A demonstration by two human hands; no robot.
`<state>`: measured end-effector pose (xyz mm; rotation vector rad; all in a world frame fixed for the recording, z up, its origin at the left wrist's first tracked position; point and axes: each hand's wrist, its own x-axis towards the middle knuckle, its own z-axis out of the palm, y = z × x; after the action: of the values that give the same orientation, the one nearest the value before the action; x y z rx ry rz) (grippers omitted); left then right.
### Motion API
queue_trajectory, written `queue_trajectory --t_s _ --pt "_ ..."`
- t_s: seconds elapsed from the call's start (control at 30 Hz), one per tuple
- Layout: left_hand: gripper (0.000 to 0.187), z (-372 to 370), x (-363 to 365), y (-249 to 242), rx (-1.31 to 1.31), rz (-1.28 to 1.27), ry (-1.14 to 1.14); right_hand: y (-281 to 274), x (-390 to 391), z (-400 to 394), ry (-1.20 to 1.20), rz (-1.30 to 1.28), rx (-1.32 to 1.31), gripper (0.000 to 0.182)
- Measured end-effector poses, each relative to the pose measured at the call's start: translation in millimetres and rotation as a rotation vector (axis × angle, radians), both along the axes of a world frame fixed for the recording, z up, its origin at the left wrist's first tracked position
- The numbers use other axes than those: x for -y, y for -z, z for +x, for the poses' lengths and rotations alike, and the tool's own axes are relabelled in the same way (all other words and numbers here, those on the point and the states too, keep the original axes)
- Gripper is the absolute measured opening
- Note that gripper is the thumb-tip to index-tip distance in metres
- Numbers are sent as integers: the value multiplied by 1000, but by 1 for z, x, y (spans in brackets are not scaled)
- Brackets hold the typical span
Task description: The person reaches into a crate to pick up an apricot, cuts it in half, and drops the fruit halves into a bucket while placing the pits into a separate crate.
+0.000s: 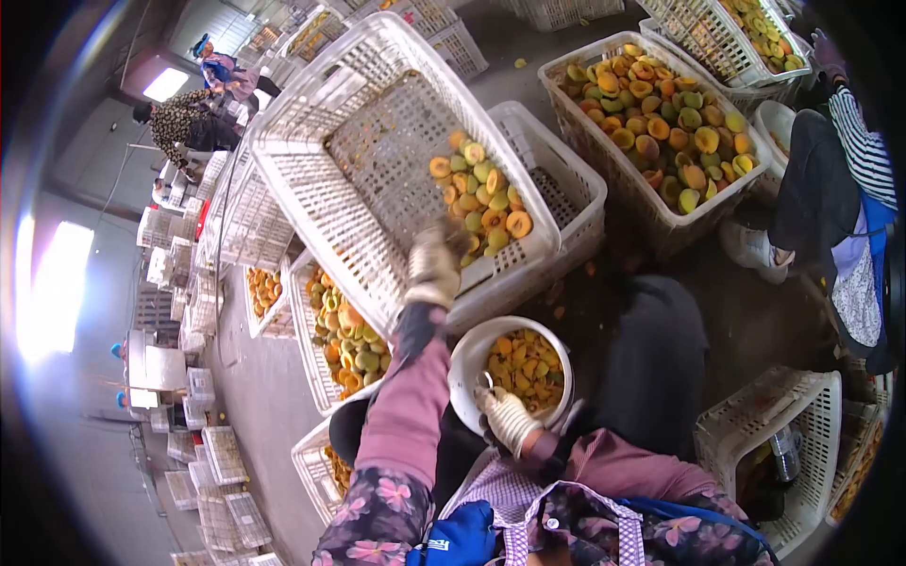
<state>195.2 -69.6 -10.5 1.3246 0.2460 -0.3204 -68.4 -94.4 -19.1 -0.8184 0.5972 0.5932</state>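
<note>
Beyond the knees [661,358], a white crate [373,141] of fruit halves [483,198] slanted lengthwise from upper left to lower right. At its near side was the blurred left hand [436,264], fingers unclear; the right hand [510,417] curled at a bucket [464,377].

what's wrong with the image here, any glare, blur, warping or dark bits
Head view: the bright opening at far left is blown out, with bluish flare nearby; head view: curved lens distortion, black corners; head view: the left hand over the big crate is blurred, the right hand by the bucket sharper; head view: floor dim between crates
</note>
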Motion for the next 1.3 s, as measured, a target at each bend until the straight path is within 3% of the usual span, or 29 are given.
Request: queue_trajectory --t_s 0.03,0.1,0.13,0.2,0.23,0.27,0.33,0.4,0.47,0.53,0.6,0.67,0.7,0.8,0.87,0.97,1.07,1.1,1.2,1.23,1.27,1.3 --pt "37 34 14 32 93 236 214 1 0 4 31 -19 -4 31" --pt "46 87 37 93 303 1099 532 3 1 11 93 -19 -29 32" --pt "51 93 47 103 328 1351 577 4 2 13 123 0 -47 32" --pt "52 91 47 130 445 1392 549 -2 8 17 87 -46 1 34" --pt "55 110 31 180 586 1291 467 -2 8 19 94 -60 6 36" --pt "55 102 27 164 585 1291 467 -3 5 19 98 -70 11 38" --pt "42 75 22 108 491 1081 683 -11 8 20 107 -73 29 38" --pt "17 54 9 99 289 311 341 -8 5 16 132 -75 91 37" --pt "17 -7 7 28 272 -77 211 -17 12 17 207 -135 193 40" --pt "20 -59 -17 0 307 -128 355 32 -11 26 457 -466 540 42" --pt "20 -122 -18 -24 254 -204 258 3 11 25 385 -611 556 44" --pt "26 -163 -25 -39 336 -47 348 -7 20 23 167 -715 496 37" --pt "38 -174 -24 -48 58 -75 337 -7 20 20 125 -705 490 37" --pt "42 -184 -34 -32 -12 -266 169 -9 18 8 87 -714 517 37" --pt "41 -188 -43 -16 39 -288 181 -13 20 4 96 -732 547 38" --pt "37 -200 -41 -10 310 44 82 -20 25 3 -70 -915 545 42" --pt "38 -208 -40 -17 376 -94 179 -30 29 1 4 -921 567 38" --pt "35 -210 -37 -16 353 -85 99 -33 31 1 5 -916 565 38" --pt "31 -217 -35 -21 361 45 26 -35 34 2 -144 -924 514 36" --pt "28 -204 -45 -9 260 -110 102 -33 32 1 -185 -911 508 35" --pt "28 -203 -49 -5 259 -107 104 -30 29 0 -226 -898 503 33" --pt "27 -202 -52 -3 485 194 158 -21 23 0 -201 -842 512 32"
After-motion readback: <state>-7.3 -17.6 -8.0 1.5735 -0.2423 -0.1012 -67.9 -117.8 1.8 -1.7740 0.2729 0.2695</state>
